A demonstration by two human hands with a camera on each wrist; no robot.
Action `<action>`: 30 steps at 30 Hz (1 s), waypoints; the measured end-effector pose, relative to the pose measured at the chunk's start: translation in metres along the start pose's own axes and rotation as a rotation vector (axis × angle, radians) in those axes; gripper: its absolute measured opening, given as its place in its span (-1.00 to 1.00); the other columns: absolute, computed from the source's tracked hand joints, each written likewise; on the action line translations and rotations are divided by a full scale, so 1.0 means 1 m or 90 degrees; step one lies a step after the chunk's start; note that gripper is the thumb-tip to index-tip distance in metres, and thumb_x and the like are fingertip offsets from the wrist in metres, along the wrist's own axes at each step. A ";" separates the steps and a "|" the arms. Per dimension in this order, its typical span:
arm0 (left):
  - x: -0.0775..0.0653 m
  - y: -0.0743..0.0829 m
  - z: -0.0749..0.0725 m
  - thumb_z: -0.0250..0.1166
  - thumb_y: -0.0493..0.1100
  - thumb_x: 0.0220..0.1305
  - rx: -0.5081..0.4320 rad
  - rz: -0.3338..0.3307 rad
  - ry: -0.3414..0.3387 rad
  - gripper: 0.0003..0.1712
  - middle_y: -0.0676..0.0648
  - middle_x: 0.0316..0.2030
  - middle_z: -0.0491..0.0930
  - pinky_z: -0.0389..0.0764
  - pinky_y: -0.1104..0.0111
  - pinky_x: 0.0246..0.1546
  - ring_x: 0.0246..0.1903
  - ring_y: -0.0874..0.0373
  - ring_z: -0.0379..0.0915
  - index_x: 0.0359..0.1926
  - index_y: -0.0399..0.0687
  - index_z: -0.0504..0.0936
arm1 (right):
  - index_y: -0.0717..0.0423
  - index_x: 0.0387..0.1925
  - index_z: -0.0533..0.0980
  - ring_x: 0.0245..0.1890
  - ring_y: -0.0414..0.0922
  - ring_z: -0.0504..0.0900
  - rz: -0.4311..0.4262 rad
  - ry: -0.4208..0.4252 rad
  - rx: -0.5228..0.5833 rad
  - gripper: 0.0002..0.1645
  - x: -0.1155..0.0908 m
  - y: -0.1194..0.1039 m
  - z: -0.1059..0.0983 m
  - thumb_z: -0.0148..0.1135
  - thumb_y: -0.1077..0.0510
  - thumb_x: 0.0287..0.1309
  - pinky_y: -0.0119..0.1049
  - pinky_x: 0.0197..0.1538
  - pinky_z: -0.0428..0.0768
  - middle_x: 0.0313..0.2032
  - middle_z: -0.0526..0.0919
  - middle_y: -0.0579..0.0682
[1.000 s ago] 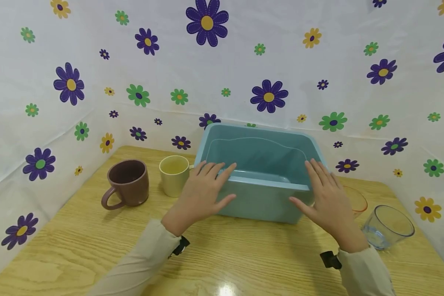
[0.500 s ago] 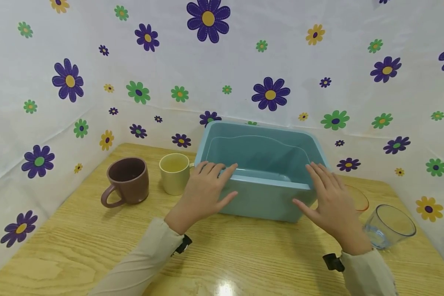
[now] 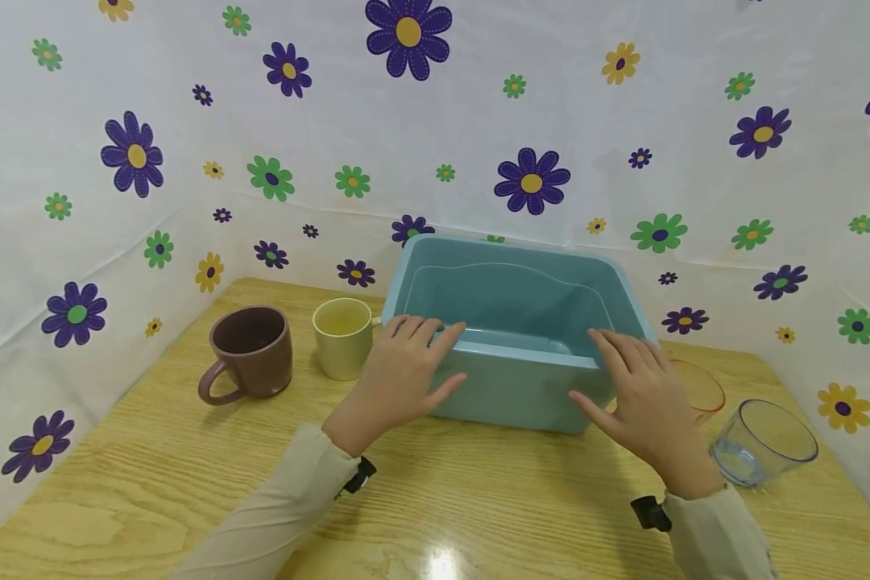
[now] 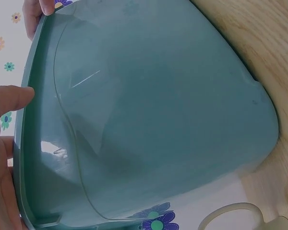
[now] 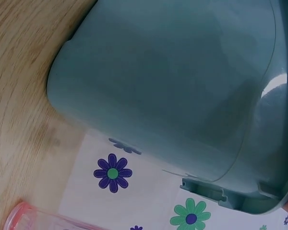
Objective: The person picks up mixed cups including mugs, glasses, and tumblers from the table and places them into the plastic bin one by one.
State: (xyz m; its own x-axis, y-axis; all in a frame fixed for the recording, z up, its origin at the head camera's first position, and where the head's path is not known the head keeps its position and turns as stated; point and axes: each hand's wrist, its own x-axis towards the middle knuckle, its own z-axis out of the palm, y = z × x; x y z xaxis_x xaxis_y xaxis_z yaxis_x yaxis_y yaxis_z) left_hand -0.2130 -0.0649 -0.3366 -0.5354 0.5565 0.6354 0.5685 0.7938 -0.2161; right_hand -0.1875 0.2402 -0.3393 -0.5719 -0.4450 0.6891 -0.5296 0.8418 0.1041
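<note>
A teal plastic bin (image 3: 515, 391), open at the top, stands on the wooden table in the head view. My left hand (image 3: 395, 374) rests at its front left rim, fingers extended over the edge and thumb held apart outside. At the front right corner is my right hand (image 3: 645, 403), its fingers reaching over the rim and its thumb spread along the front. The left wrist view shows the bin's outer wall (image 4: 149, 96) with my left thumb (image 4: 12, 98) across the rim. Only slivers of the right hand appear in the right wrist view, beside the bin (image 5: 158, 86).
A maroon mug (image 3: 261, 358) and a pale yellow mug (image 3: 343, 346) stand left of the bin. To the right are an orange-rimmed glass (image 3: 699, 391), partly behind the right hand, and a blue-rimmed glass (image 3: 764, 443). A flowered white sheet (image 3: 464, 121) hangs behind.
The right hand shifts slightly left, bringing its fingertips further over the bin's front right rim. The left hand stays nearly still, and the head view tilts down a little.
</note>
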 end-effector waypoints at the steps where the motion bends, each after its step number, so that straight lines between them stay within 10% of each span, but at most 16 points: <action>1: 0.000 0.000 0.000 0.25 0.24 0.11 0.001 0.002 0.001 -0.37 -0.07 -0.14 0.62 0.48 0.14 0.01 -0.14 0.05 0.56 0.12 0.02 0.51 | 0.28 0.17 0.38 -0.01 0.21 0.50 0.000 -0.005 -0.002 -0.02 0.000 -0.001 0.000 -0.30 -0.48 0.21 0.16 0.08 0.40 -0.01 0.54 0.27; 30: -0.006 -0.009 -0.008 0.26 0.17 0.10 -0.025 0.012 -0.007 -0.39 -0.11 -0.13 0.59 0.43 0.13 0.04 -0.11 0.00 0.49 0.10 -0.04 0.52 | 0.31 -0.29 0.47 -0.39 0.18 0.49 0.036 0.067 -0.081 -0.11 0.003 -0.012 0.014 -0.33 -0.45 0.23 0.03 -0.27 0.42 -0.42 0.55 0.22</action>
State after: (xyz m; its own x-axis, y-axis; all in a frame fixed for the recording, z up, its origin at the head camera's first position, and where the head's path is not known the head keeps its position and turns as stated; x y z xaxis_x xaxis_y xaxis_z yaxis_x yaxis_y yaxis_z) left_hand -0.2093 -0.0774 -0.3327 -0.5318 0.5737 0.6229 0.6021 0.7734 -0.1983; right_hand -0.1916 0.2247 -0.3489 -0.5258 -0.3673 0.7673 -0.4117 0.8992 0.1483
